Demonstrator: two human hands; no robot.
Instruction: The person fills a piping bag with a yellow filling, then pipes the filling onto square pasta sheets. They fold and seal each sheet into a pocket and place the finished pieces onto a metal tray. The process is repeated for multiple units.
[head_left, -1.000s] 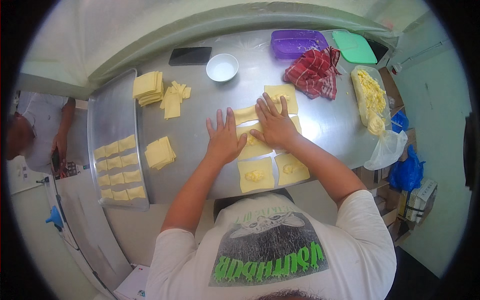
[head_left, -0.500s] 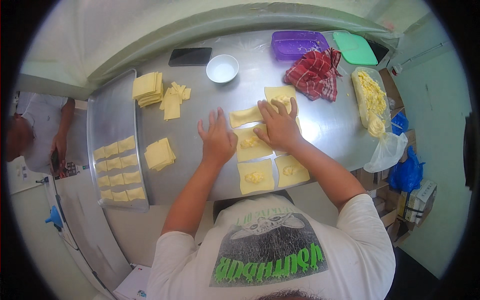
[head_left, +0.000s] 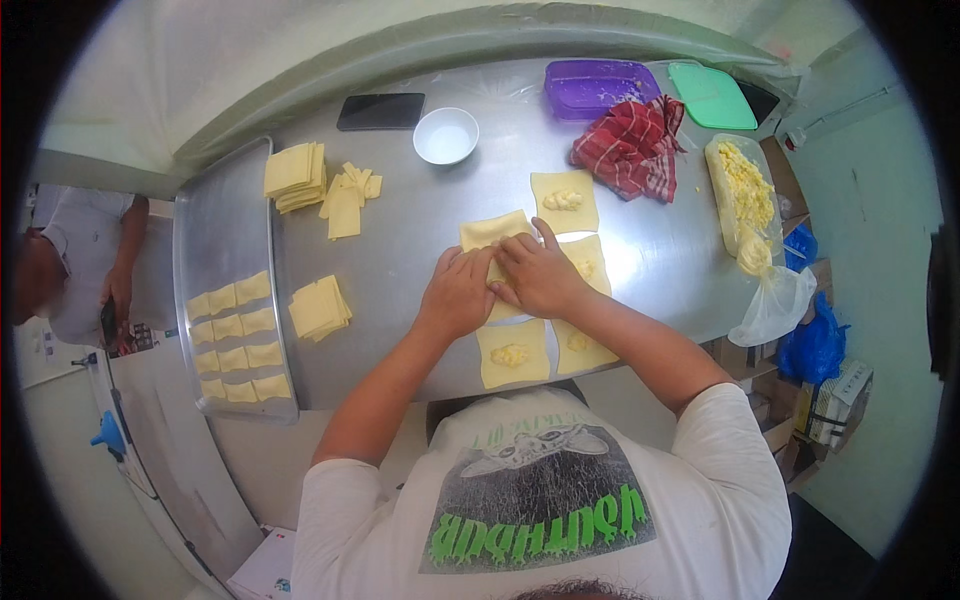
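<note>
My left hand [head_left: 458, 292] and my right hand [head_left: 545, 275] meet over a filled dough square [head_left: 503, 311] in the middle of the table. Their fingers are bent together at its far edge, and most of the square is hidden beneath them. Just beyond the fingertips lies a folded dough parcel [head_left: 495, 228]. Flat dough squares topped with pale yellow filling surround the hands: one at the far right [head_left: 545, 190], one partly behind my right hand [head_left: 594, 262], and two nearest my body, at left [head_left: 512, 372] and right [head_left: 592, 346].
On the left, a metal tray [head_left: 222, 170] holds rows of folded parcels. Beside it are dough stacks [head_left: 294, 175], [head_left: 320, 308] and strips [head_left: 346, 205]. A phone [head_left: 380, 112], white bowl [head_left: 446, 136], purple container [head_left: 600, 88], checked cloth [head_left: 632, 148] and filling tub [head_left: 740, 190] stand around. Another person [head_left: 85, 260] is at left.
My left hand has moved right onto the middle square. My right hand has drawn back toward me and left, off the far dough, and both hands' fingers have closed together.
</note>
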